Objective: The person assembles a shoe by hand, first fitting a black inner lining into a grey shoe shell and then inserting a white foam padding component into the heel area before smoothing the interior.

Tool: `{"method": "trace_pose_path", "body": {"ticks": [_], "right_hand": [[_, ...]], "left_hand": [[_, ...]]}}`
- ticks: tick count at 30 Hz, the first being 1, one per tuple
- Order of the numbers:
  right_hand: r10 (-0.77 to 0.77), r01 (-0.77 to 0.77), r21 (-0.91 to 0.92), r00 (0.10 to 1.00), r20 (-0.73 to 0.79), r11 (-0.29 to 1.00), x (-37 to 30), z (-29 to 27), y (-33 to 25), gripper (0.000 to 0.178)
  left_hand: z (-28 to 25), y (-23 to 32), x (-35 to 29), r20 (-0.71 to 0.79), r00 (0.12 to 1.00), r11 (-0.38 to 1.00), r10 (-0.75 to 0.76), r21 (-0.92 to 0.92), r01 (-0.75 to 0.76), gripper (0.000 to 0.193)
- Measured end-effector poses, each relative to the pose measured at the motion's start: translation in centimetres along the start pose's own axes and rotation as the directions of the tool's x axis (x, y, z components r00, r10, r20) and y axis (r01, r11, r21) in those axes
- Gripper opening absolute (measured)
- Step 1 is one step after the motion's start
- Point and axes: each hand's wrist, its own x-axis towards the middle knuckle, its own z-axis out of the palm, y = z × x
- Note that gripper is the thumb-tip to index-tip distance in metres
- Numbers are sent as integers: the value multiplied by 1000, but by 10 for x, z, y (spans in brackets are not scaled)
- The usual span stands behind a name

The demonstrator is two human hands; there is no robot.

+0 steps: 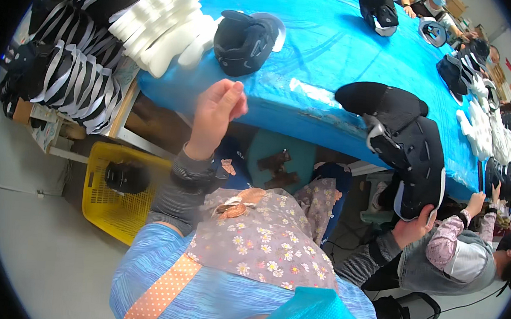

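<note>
My left hand is raised in front of the table's near edge, its fingers curled in and the thumb pressed against them. Nothing shows in its grip. At the right, my right hand grips the lower end of a long black padded liner with a pale edge. Its upper part reaches over the table edge, and a grey loop-like piece sits on its side. Just beyond my left hand, a black padded boot liner with a pale grey flap stands on the blue-covered table.
White foam pieces and stacks of black, white-edged pieces lie at the left. A yellow basket below holds a blurred black item. A co-worker sits close at the right; more people are at the far end.
</note>
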Motion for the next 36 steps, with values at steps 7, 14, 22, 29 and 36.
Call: {"method": "trace_pose_path", "body": {"ticks": [7, 14, 22, 29, 36], "right_hand": [[-74, 73, 10, 989, 126, 997, -3, -17, 22, 41], [-65, 55, 41, 958, 280, 998, -29, 18, 0, 45], [95, -81, -67, 964, 249, 994, -25, 37, 1, 36], [166, -206, 144, 955, 245, 968, -9, 39, 24, 40], [251, -286, 198, 950, 185, 938, -12, 36, 45, 45]], "left_hand": [[46, -14, 18, 251, 968, 978, -8, 206, -45, 31], [65, -2, -4, 682, 685, 927, -255, -29, 374, 38], [52, 13, -17, 265, 939, 926, -218, -249, 285, 28], [32, 6, -19, 67, 995, 997, 76, -24, -74, 29], [43, -26, -11, 506, 862, 970, -17, 216, -108, 42]]}}
